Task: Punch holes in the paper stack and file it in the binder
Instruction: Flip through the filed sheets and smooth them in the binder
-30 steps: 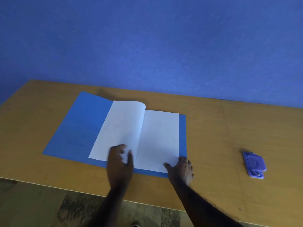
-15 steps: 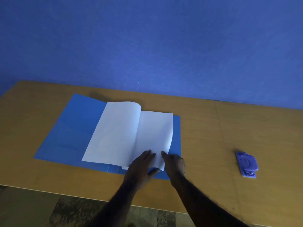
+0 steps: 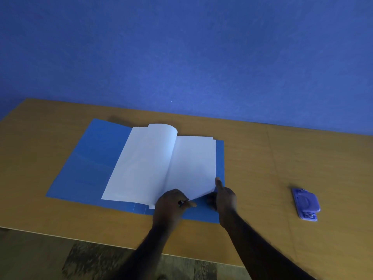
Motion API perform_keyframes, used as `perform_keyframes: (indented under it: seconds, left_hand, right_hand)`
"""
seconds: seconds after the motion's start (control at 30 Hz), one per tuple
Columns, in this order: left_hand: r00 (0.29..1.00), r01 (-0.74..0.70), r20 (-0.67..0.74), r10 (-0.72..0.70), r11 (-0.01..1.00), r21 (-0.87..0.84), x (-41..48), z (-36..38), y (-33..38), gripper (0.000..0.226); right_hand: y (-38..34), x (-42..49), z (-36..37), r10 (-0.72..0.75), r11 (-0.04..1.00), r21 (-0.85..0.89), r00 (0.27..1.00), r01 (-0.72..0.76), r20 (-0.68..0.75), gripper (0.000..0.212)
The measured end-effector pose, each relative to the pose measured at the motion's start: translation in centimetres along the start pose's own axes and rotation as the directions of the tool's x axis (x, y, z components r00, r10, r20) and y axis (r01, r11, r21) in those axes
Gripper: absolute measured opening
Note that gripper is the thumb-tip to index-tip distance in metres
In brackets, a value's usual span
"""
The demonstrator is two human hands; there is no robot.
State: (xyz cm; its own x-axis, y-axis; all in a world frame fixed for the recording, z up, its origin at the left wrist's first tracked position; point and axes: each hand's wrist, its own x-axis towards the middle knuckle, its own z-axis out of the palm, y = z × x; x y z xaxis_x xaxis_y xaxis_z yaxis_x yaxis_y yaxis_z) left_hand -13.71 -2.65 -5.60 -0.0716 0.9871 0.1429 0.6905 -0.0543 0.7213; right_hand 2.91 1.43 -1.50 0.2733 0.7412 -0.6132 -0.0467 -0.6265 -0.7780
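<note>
An open blue binder [image 3: 94,158] lies flat on the wooden table [image 3: 292,158]. White paper sheets [image 3: 161,164] are in it, some curled over to the left and some on the right side. My left hand [image 3: 171,205] pinches the near edge of the right-hand sheets and lifts that corner off the binder. My right hand [image 3: 224,197] holds the same lifted corner from the right, with a finger pointing up along the paper's edge. A purple hole punch [image 3: 305,204] sits on the table to the right, apart from both hands.
A blue wall [image 3: 181,57] rises behind the table's far edge. The table's near edge [image 3: 60,233] runs across the bottom, with patterned floor [image 3: 96,259] below it.
My left hand moved right from the left-hand pages to the near right corner and took hold of the sheets. My right hand shifted onto that corner, and the sheets there lifted.
</note>
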Motion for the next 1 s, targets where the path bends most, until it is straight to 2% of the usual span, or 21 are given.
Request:
perform_keyframes:
  seconds: [0.1, 0.17, 0.27, 0.33, 0.43, 0.57, 0.67, 0.73, 0.83, 0.9, 1.0]
  left_hand:
    - [0.999, 0.023, -0.045, -0.026, 0.997, -0.072, 0.2, -0.9, 0.4, 0.042]
    - [0.993, 0.062, -0.092, -0.073, 0.991, -0.118, 0.1, -1.3, 0.5, 0.047]
    - [0.932, 0.26, -0.176, -0.316, 0.924, -0.279, -0.1, -1.7, 0.7, 0.035]
    - [0.892, 0.308, -0.212, -0.399, 0.881, -0.36, -0.2, -2.2, 0.9, 0.03]
    - [0.851, 0.337, -0.233, -0.471, 0.829, -0.446, -0.4, -2.9, 1.3, 0.021]
    - [0.777, 0.361, -0.219, -0.59, 0.702, -0.614, -0.4, -3.3, 1.1, 0.014]
    - [0.757, 0.368, -0.291, -0.585, 0.75, -0.55, -0.3, -3.9, 0.7, 0.03]
    - [0.735, 0.359, -0.362, -0.573, 0.783, -0.508, -0.5, -4.3, 0.3, 0.033]
    - [0.635, 0.363, -0.452, -0.626, 0.759, -0.541, -0.8, -5.0, -0.8, 0.031]
    - [0.556, 0.37, -0.471, -0.685, 0.711, -0.598, -1.0, -5.6, -1.7, 0.035]
    - [0.423, 0.362, -0.425, -0.8, 0.579, -0.73, -1.1, -6.5, -2.0, 0.038]
  right_hand:
    - [-0.2, 0.1, 0.0, 0.06, 0.996, 0.069, 0.997, -0.063, 0.055, 0.043]
    - [0.0, 0.2, 0.0, 0.061, 0.997, 0.041, 0.995, -0.064, 0.078, 0.038]
    - [0.2, 0.3, 0.1, 0.044, 0.999, 0.008, 0.994, -0.045, 0.104, 0.033]
    - [0.2, 0.2, 0.2, 0.032, 0.999, 0.002, 0.992, -0.033, 0.118, 0.032]
    - [0.3, 0.2, 0.4, 0.026, 0.999, 0.021, 0.991, -0.029, 0.13, 0.039]
    - [0.3, 0.5, 0.4, 0.065, 0.995, 0.069, 0.989, -0.075, 0.131, 0.056]
    - [0.0, 0.5, 0.4, 0.076, 0.993, 0.081, 0.987, -0.088, 0.143, 0.062]
    - [0.1, 0.5, 0.4, 0.052, 0.995, 0.079, 0.99, -0.063, 0.128, 0.061]
    - [-0.1, 0.5, 0.3, 0.02, 0.997, 0.074, 0.992, -0.03, 0.128, 0.057]
    - [-0.4, 0.4, 0.2, -0.017, 1.0, -0.006, 0.993, 0.018, 0.118, 0.047]
    - [-0.1, 0.6, 0.1, -0.097, 0.983, -0.142, 0.99, 0.112, 0.104, 0.031]
